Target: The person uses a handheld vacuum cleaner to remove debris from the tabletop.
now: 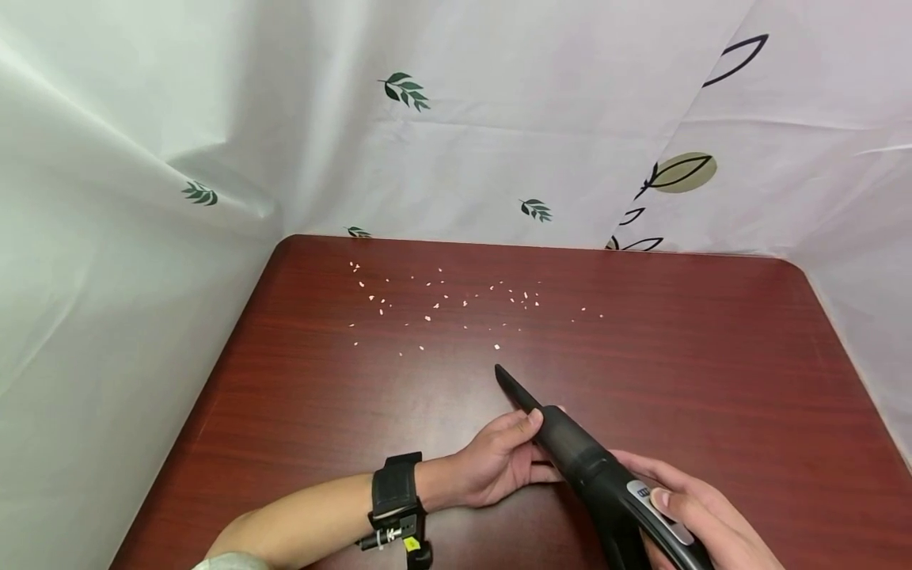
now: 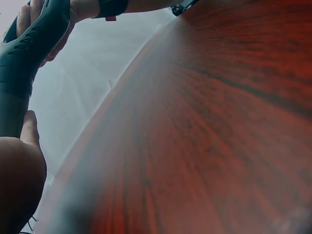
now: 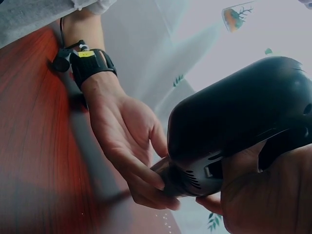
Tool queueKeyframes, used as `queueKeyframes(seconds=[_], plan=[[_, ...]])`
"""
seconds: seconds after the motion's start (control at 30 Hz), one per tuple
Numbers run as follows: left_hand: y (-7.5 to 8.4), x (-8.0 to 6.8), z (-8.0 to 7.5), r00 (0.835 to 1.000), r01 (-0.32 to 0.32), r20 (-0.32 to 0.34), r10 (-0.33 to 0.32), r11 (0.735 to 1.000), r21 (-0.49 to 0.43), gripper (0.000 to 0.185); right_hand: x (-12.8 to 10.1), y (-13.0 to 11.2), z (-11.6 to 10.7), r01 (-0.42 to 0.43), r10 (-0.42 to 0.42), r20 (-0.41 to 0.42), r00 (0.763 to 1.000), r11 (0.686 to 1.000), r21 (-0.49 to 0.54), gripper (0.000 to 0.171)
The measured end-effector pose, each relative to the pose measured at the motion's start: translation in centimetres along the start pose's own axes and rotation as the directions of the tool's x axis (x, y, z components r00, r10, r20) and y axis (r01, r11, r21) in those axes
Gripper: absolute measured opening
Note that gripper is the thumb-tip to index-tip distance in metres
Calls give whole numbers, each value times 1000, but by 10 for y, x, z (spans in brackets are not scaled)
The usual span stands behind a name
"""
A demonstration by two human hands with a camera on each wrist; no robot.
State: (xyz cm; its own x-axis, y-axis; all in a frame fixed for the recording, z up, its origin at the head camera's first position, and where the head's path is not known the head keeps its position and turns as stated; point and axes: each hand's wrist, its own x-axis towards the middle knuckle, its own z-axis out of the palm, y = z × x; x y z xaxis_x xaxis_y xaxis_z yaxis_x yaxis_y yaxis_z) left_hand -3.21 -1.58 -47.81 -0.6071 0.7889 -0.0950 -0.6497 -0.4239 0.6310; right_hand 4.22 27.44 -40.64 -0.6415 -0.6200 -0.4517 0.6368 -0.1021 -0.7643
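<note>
A black handheld vacuum cleaner [image 1: 580, 455] with a narrow crevice nozzle [image 1: 516, 387] slants across the near part of the table, nozzle tip toward the far left. My left hand [image 1: 499, 461] holds its front end, thumb over the top and fingers underneath. Around the handle, my right hand [image 1: 701, 511] grips, its thumb on the silver control panel [image 1: 659, 511]. Small white scraps [image 1: 428, 318] lie scattered beyond the nozzle tip. The right wrist view shows the vacuum's underside [image 3: 234, 117] between both hands. In the left wrist view its dark body [image 2: 17, 68] fills the upper left.
The reddish-brown wooden table [image 1: 712, 356] has rounded far corners. White curtains [image 1: 463, 158] with leaf prints hang behind it and at both sides. A black strap with a small camera [image 1: 396, 491] sits on my left wrist.
</note>
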Motion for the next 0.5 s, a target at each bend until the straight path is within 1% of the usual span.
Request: queueKeyframes(seconds=[0.07, 0.1, 0.23, 0.37, 0.47, 0.5], plan=[[0, 1, 1, 1000, 2, 0, -2, 1000, -1, 66, -1, 1, 0, 16, -16, 8, 1000, 1000, 15, 52], [-1, 1, 1, 1000, 2, 0, -2, 1000, -2, 65, -1, 1, 0, 4, -5, 5, 1000, 1000, 21, 52], [-1, 2, 1, 1000, -2, 8, 2, 1000, 0, 67, -2, 2, -1, 8, -9, 7, 1000, 999, 49, 52], [0, 4, 0, 1000, -2, 17, 2, 1000, 6, 68, -3, 0, 1, 2, -1, -16, 1000, 999, 35, 50], [1, 6, 1, 1000, 9, 14, -9, 1000, 10, 69, -3, -1, 2, -17, 18, -45, 999, 1000, 21, 49], [2, 7, 1, 1000, 12, 12, -12, 1000, 10, 69, -3, -1, 3, -12, 13, -52, 999, 1000, 17, 50]])
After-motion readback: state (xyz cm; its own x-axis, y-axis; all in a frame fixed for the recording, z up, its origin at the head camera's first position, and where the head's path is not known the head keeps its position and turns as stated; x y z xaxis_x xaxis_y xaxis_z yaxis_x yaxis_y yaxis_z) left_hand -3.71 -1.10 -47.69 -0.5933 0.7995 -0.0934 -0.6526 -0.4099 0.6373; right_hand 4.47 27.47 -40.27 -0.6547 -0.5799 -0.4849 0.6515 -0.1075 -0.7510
